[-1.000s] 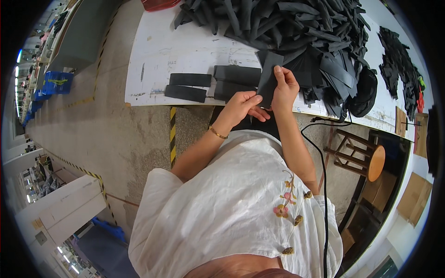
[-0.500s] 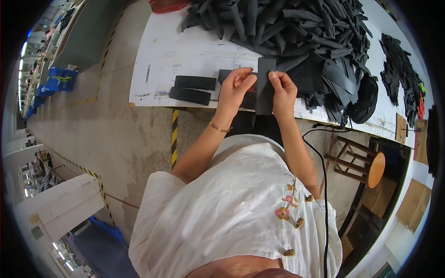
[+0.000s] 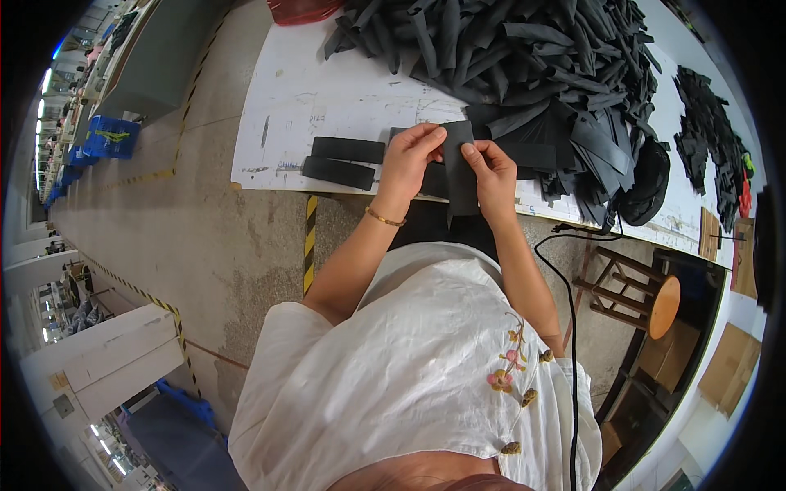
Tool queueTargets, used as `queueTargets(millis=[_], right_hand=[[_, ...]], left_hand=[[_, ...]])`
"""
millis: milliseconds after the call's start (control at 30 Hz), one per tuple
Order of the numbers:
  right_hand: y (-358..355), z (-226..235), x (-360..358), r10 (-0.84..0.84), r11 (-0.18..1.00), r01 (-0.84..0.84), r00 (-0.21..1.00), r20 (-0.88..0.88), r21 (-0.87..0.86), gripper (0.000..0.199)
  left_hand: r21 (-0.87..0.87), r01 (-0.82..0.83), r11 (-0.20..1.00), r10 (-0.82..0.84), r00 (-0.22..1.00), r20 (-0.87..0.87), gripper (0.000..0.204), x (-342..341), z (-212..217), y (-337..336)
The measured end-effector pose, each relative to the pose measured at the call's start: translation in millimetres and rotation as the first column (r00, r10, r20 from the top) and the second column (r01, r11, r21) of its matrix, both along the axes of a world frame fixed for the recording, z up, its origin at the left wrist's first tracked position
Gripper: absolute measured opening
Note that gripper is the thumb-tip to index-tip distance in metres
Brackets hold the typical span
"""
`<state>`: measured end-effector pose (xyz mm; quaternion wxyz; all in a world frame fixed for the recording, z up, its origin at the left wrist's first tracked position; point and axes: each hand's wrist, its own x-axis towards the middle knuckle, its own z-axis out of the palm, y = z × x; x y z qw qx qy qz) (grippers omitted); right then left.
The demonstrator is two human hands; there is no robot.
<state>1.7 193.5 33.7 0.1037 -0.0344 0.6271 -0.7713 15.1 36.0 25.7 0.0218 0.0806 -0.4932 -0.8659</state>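
A flat black fabric strip (image 3: 460, 184) is held upright between my two hands, above the near edge of the white table (image 3: 278, 106). My left hand (image 3: 408, 159) pinches its upper left edge between thumb and fingers. My right hand (image 3: 494, 176) grips the right edge, thumb lying on the front face. Left of my hands, two similar dark strips (image 3: 348, 149) lie one in front of the other on the table. More dark pieces lie partly hidden behind my hands.
A large heap of black strips (image 3: 524, 49) covers the table's far right side. Nearer stand a black mesh bag (image 3: 645, 184) and a dark cable (image 3: 565, 278). A red plastic bag (image 3: 303, 10) lies at the far edge. A wooden stool (image 3: 663, 303) stands at the right.
My left hand has moved from beside the strip to pinch its upper edge. The strip has come slightly lower and tilted, with my right hand still on it.
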Motion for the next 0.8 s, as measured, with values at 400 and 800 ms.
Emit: queueTargets(millis=[400, 800], right_hand=[[-8, 2, 7, 0.019, 0.985, -0.007, 0.998, -0.067, 0.174, 0.016], [-13, 7, 12, -0.013, 0.986, 0.029, 0.995, -0.098, 0.165, 0.021]], left_hand=[[0.173, 0.031, 0.984, -0.022, 0.998, -0.056, 0.031, -5, 20, 22], [0.221, -0.045, 0.974, 0.047, 0.999, -0.004, 0.02, 3, 17, 26]])
